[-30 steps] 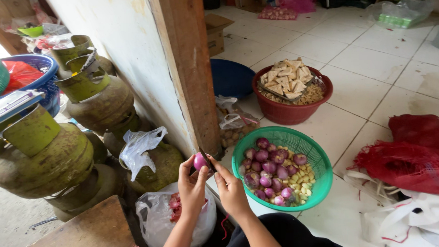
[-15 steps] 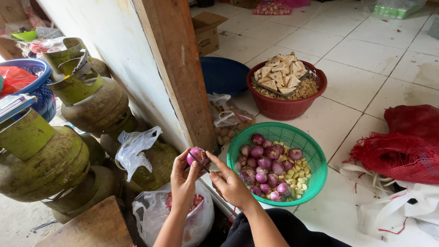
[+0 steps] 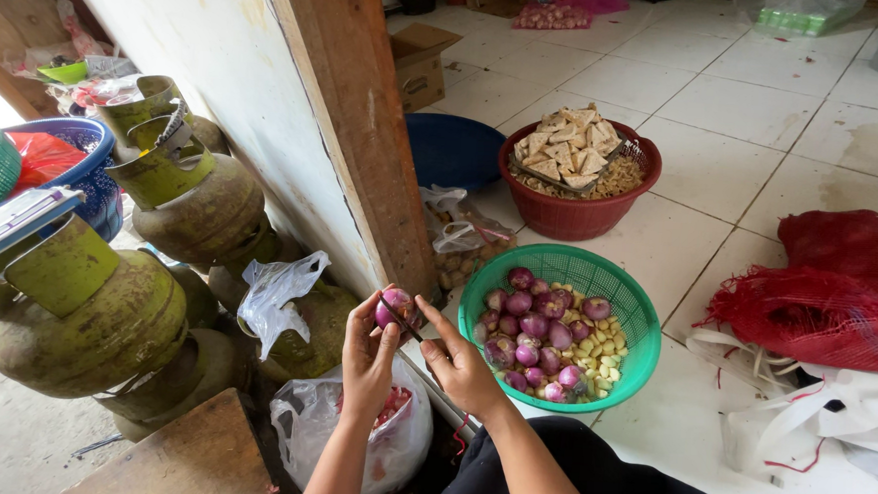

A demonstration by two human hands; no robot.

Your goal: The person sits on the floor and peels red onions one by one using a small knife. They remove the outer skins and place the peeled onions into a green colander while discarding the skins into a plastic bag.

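Observation:
My left hand [image 3: 367, 352] holds a purple shallot [image 3: 394, 306] at its fingertips. My right hand [image 3: 460, 363] grips a small dark knife [image 3: 402, 319] whose blade lies against the shallot. Both hands hover over a clear plastic bag [image 3: 349, 433] with reddish peelings inside. To the right stands a green mesh basket [image 3: 630, 299] filled with several peeled shallots [image 3: 535, 325] and garlic cloves [image 3: 599, 353].
Green gas cylinders [image 3: 95, 319] crowd the left side, beside a wooden post [image 3: 366, 113]. A red basket [image 3: 571, 216] of tan pieces and a blue basin [image 3: 454, 150] stand behind. A red mesh sack [image 3: 837, 288] and white bags [image 3: 830, 423] lie at right on the tiled floor.
My hands with the shallot and knife have stayed at the same spot above the bag; the shallot has turned slightly in my left fingers. The view has shifted a little.

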